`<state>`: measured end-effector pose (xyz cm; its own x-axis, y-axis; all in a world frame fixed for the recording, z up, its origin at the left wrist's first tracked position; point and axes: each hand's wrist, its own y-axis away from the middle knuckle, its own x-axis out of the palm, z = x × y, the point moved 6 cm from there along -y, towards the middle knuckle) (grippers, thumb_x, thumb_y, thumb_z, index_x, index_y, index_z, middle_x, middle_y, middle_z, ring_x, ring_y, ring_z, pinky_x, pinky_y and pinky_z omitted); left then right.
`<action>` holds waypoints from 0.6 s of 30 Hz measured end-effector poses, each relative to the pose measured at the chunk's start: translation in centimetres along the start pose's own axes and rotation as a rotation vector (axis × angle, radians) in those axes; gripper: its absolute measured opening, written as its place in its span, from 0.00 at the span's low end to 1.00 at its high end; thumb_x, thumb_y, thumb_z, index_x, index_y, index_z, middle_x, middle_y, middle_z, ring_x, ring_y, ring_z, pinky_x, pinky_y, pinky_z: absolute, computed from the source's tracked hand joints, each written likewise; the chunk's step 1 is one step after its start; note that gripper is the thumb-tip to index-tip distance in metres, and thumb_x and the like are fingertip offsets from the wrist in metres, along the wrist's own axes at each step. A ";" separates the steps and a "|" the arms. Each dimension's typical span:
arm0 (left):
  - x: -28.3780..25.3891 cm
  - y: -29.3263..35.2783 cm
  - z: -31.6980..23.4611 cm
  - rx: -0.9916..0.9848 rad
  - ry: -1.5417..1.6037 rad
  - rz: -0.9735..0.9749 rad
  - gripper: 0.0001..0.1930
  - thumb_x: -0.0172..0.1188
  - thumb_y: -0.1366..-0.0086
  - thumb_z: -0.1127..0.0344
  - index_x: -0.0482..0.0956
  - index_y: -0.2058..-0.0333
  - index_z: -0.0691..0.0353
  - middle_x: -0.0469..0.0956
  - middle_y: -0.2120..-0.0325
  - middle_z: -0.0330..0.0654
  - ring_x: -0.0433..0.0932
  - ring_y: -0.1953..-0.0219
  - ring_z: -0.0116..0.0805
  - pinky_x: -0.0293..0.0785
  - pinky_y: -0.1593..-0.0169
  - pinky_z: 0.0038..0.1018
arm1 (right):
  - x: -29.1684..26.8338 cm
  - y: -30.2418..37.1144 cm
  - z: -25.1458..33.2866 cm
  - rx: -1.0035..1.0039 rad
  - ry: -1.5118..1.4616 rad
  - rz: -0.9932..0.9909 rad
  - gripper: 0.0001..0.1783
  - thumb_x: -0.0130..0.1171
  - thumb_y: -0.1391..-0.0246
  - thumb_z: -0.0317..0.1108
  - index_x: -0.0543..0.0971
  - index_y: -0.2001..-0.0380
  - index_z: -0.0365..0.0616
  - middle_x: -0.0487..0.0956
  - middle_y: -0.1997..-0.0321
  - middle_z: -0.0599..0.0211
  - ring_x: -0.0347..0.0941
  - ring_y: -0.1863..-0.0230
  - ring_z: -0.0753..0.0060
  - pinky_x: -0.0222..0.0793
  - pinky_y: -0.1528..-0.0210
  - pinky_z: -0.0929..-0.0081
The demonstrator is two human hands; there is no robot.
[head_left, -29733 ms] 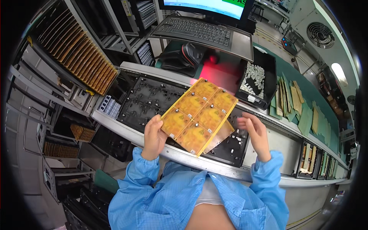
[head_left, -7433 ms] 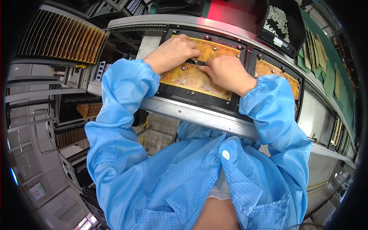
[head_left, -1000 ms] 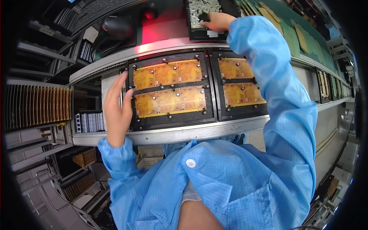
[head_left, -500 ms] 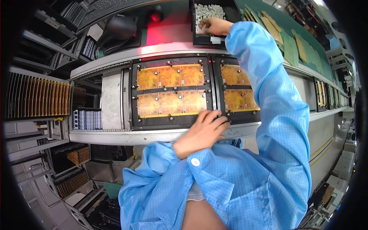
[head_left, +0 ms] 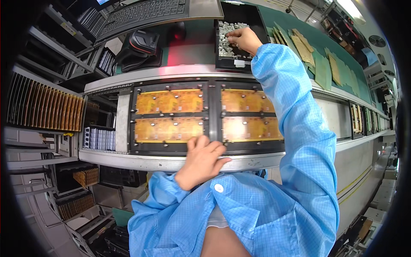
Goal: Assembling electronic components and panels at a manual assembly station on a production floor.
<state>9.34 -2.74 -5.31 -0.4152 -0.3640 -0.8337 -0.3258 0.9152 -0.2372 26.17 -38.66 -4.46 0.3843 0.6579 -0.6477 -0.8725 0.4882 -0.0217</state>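
Two black fixture plates (head_left: 212, 118) sit side by side on the metal conveyor rail, each carrying yellow flexible circuit panels (head_left: 169, 103). My left hand (head_left: 203, 160) rests with loosely spread fingers on the near edge of the fixtures, holding nothing that I can see. My right hand (head_left: 243, 39) reaches far forward into a black tray (head_left: 252, 13) of several small grey-white parts (head_left: 224, 38), its fingers bunched among them. Whether it holds a part is hidden by the fingers. Both sleeves are light blue.
A keyboard (head_left: 145, 10) and a black handheld scanner (head_left: 139, 47) lie at the back left. Racks of orange boards (head_left: 43, 107) stand at the left. Green mats with loose tan panels (head_left: 317, 55) extend to the right along the bench.
My left hand has moved from the left side of the fixture to its near edge in the middle. My right hand stays at the parts tray.
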 end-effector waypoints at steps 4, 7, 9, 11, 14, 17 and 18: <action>0.0 -0.1 -1.2 -0.150 -0.066 -0.053 0.11 0.67 0.42 0.55 0.83 0.67 0.55 0.78 0.66 0.32 0.69 0.58 0.39 0.55 0.49 0.41 | -3.4 1.3 -3.3 0.025 -0.114 0.008 0.13 0.66 0.44 0.30 0.85 0.57 0.37 0.86 0.65 0.60 0.81 0.67 0.76 0.77 0.62 0.74; 0.5 -0.4 -1.4 -0.244 -0.112 -0.094 0.08 0.68 0.43 0.60 0.81 0.71 0.55 0.79 0.70 0.32 0.67 0.60 0.39 0.54 0.50 0.38 | -6.3 2.4 -5.9 0.011 -0.187 -0.025 0.13 0.65 0.43 0.29 0.84 0.56 0.34 0.85 0.65 0.61 0.80 0.66 0.76 0.75 0.65 0.75; 1.0 -0.6 -1.4 -0.288 -0.127 -0.130 0.07 0.68 0.43 0.62 0.81 0.72 0.56 0.79 0.72 0.32 0.67 0.61 0.38 0.53 0.48 0.38 | -8.3 3.6 -7.0 0.017 -0.314 -0.061 0.13 0.63 0.41 0.29 0.84 0.54 0.35 0.85 0.64 0.64 0.79 0.66 0.78 0.73 0.67 0.78; 0.9 -0.6 -1.9 -0.285 -0.168 -0.194 0.06 0.68 0.42 0.63 0.82 0.72 0.58 0.79 0.73 0.34 0.68 0.61 0.40 0.56 0.50 0.38 | -9.5 5.9 -5.9 0.008 -0.450 -0.030 0.14 0.61 0.38 0.29 0.82 0.51 0.36 0.84 0.63 0.67 0.76 0.65 0.80 0.70 0.68 0.82; 0.3 1.4 -2.1 -0.312 -0.019 -0.487 0.04 0.64 0.40 0.68 0.83 0.69 0.60 0.80 0.72 0.38 0.70 0.61 0.42 0.61 0.50 0.37 | -8.1 11.4 -2.7 0.029 -0.448 0.169 0.14 0.60 0.38 0.31 0.82 0.51 0.37 0.84 0.63 0.67 0.76 0.64 0.81 0.71 0.67 0.82; 1.3 2.1 -2.2 -0.320 0.060 -0.594 0.05 0.60 0.38 0.73 0.83 0.66 0.63 0.81 0.71 0.41 0.71 0.61 0.43 0.67 0.52 0.35 | -3.3 16.1 -2.3 0.094 -0.432 0.458 0.12 0.61 0.37 0.33 0.83 0.53 0.43 0.84 0.62 0.73 0.75 0.67 0.84 0.71 0.65 0.83; 1.7 2.1 -2.2 -0.324 0.104 -0.647 0.05 0.59 0.38 0.74 0.83 0.66 0.63 0.81 0.71 0.41 0.71 0.61 0.44 0.67 0.52 0.35 | -2.0 17.2 -2.2 0.078 -0.416 0.508 0.12 0.61 0.37 0.32 0.83 0.52 0.42 0.84 0.62 0.71 0.75 0.67 0.84 0.71 0.66 0.83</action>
<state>6.04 -1.77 -6.11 -0.1274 -0.8437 -0.5214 -0.7615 0.4200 -0.4937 9.72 -32.89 -5.23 0.0286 0.9763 -0.2143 -0.9574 0.0884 0.2749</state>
